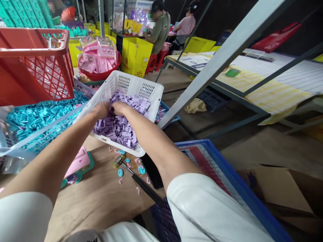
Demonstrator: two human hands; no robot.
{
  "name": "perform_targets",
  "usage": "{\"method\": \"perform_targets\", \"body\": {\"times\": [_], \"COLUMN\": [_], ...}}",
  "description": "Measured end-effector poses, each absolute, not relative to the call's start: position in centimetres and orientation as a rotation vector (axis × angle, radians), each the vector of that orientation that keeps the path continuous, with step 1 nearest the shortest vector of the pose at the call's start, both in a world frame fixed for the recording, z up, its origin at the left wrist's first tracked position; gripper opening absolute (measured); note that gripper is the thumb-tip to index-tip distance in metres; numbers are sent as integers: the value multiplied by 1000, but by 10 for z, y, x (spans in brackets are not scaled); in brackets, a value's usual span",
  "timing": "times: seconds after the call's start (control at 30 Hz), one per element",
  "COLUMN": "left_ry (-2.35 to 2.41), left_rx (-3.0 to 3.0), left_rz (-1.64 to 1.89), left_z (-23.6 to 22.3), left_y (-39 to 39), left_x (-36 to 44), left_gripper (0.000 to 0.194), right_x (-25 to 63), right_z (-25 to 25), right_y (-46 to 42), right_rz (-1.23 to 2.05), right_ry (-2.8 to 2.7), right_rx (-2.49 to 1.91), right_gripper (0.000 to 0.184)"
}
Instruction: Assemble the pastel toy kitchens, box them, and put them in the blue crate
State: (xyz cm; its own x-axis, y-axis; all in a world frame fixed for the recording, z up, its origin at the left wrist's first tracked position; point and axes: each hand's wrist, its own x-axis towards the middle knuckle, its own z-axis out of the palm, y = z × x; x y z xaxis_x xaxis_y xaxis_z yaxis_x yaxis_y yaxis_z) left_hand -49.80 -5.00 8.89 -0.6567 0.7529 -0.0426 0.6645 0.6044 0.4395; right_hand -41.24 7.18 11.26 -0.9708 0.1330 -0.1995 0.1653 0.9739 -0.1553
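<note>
Both my hands reach into a white plastic basket (151, 89) with slotted walls. It holds a heap of small purple plastic pieces (121, 129). My left hand (102, 109) is over the pieces near the basket's left wall. Close beside it, my right hand (119, 109) bends down among the pieces. The fingers of both are blurred and mostly hidden, so whether they grip anything does not show. Below the basket, a hammer (137, 179) with a black handle lies on the tabletop (101, 195). Around it are small blue discs (120, 172) and pink hooked pieces (138, 190).
To the left, a clear crate (50, 134) of turquoise pieces stands under a red basket (32, 74). A pink and green toy case (79, 164) and a black phone (152, 171) lie on the table. A grey metal post (214, 67) slants across the right. Two people sit behind.
</note>
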Motion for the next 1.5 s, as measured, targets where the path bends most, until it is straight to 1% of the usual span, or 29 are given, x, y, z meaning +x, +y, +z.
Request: {"method": "perform_targets", "body": {"times": [0.1,0.23,0.3,0.37,0.43,0.5,0.53,0.57,0.6,0.67,0.73,0.8,0.87,0.93,1.0,1.13,1.27,1.37,1.5], "left_ry": [2607,2450,2347,2161,1942,1806,1806,1827,1852,1910,1938,1935,1912,1891,1883,1886,1910,1893,1831], "left_rx": [998,810,755,661,560,520,526,531,525,495,458,434,419,407,401,426,376,395,529], "left_rz": [740,1044,1170,1325,1432,1457,1442,1430,1426,1422,1416,1408,1399,1390,1380,1382,1444,1537,1737], "left_z": [99,107,109,112,116,118,118,117,116,112,109,107,107,110,112,116,120,130,150], "left_y": [-51,-49,-48,-47,-48,-50,-51,-51,-51,-51,-50,-50,-51,-52,-53,-54,-53,-55,-72], "left_x": [-495,-491,-490,-488,-486,-484,-484,-484,-484,-486,-488,-490,-491,-491,-489,-484,-475,-466,-447], "left_gripper": [23,27,31,41,47,41,35,30,25,19,16,14,14,14,17,19,16,17,11], "right_x": [-413,-411,-408,-405,-404,-403,-403,-402,-402,-401,-400,-398,-397,-396,-395,-394,-391,-384,-375], "right_z": [117,125,128,130,131,131,132,132,133,133,131,129,127,129,132,138,135,134,142], "right_y": [81,93,95,94,92,90,89,90,91,95,97,97,96,93,91,87,82,81,78], "right_rz": [-319,-502,-604,-767,-1050,-1331,-1415,-1425,-1347,-1025,-703,-504,-393,-333,-354,-445,-610,-973,-1565], "right_ry": [2943,2977,2971,2941,2852,2738,2711,2724,2776,2877,2876,2812,2777,2781,2804,2844,2762,2703,2566], "right_rx": [290,373,406,434,452,455,452,447,443,412,342,245,192,182,192,233,281,364,384], "right_gripper": [32,25,29,34,31,23,21,22,24,29,28,33,36,30,25,28,29,34,26]}}
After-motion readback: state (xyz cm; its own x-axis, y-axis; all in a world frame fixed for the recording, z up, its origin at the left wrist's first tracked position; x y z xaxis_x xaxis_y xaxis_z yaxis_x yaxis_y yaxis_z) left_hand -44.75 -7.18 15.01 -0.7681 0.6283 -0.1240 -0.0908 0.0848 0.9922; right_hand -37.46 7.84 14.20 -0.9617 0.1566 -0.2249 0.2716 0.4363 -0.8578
